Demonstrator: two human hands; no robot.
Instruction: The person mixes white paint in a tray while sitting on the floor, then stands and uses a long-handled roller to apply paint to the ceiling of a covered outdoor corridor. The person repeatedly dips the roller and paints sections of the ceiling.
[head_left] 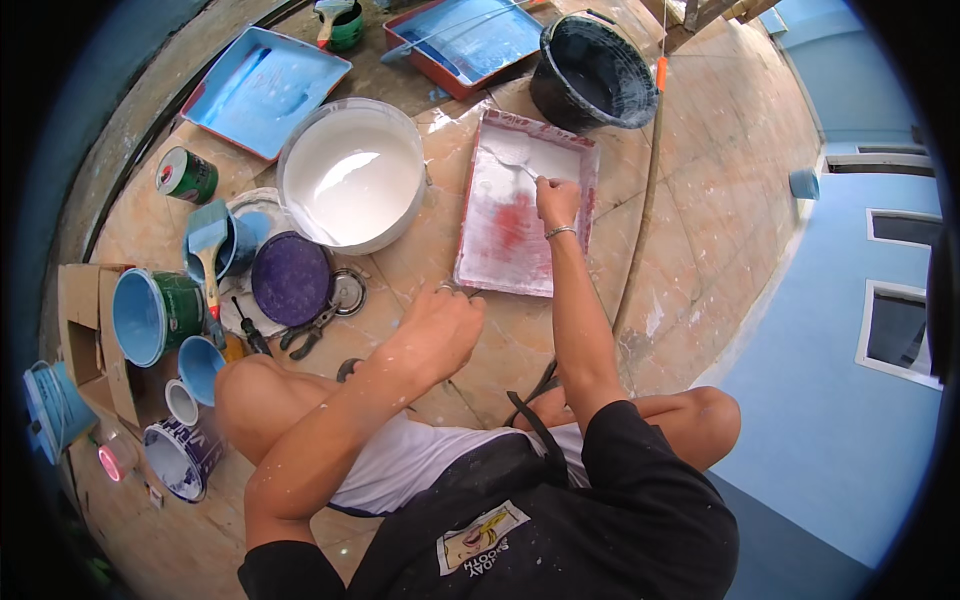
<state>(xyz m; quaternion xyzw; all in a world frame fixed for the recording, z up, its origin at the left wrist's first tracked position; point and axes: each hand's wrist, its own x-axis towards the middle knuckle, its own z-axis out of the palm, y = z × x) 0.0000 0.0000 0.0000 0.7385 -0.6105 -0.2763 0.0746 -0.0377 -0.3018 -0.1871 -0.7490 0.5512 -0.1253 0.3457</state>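
Observation:
A paint tray (467,225) with reddish walls lies on the tiles in front of me, its inside coated with white paint and a red smear. Over its far half, my right hand (558,203) is closed round the handle of a metal spoon (522,168). The spoon's bowl end is in the white paint. My left hand (445,328) is curled closed by the tray's near left corner; its fingertips are partly hidden, and I cannot tell whether they grip the rim. Just left of the tray stands a large white bucket (350,180) of white paint.
Two blue-stained trays (265,90) and a black bucket (590,75) stand beyond. On the left are a brush (208,245), a purple lid (291,278), a green paint can (187,175), several pots and a cardboard box (92,335). A hose-like line (645,215) runs along the right.

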